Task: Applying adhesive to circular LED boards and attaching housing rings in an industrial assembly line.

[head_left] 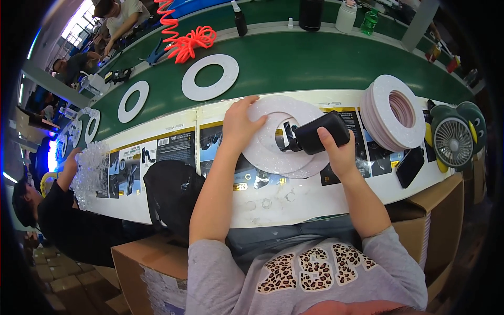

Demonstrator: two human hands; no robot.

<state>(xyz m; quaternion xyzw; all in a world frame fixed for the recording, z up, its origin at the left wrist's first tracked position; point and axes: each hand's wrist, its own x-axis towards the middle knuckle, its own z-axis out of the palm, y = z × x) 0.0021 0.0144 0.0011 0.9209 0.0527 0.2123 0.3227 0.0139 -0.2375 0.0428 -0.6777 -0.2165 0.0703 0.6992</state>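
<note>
My right hand (340, 155) is wrapped round a black squeeze bottle (324, 132), tilted so that its nozzle points left and down over the rings' centre hole. Below it, a flat white speckled ring (258, 149) overlaps another white ring (313, 167) on the work surface. At the left edge of the upper ring, my left hand (242, 125) grips it, thumb over the face and fingers along the far side. Whether anything is leaving the nozzle is too small to tell.
A stack of white rings (386, 113) stands to the right, near a phone (410, 167) and a small fan (451, 136). Single rings (210, 77) lie on the green belt (283, 58). A black bag-like thing (170, 191) sits left. A co-worker (68, 210) is at far left.
</note>
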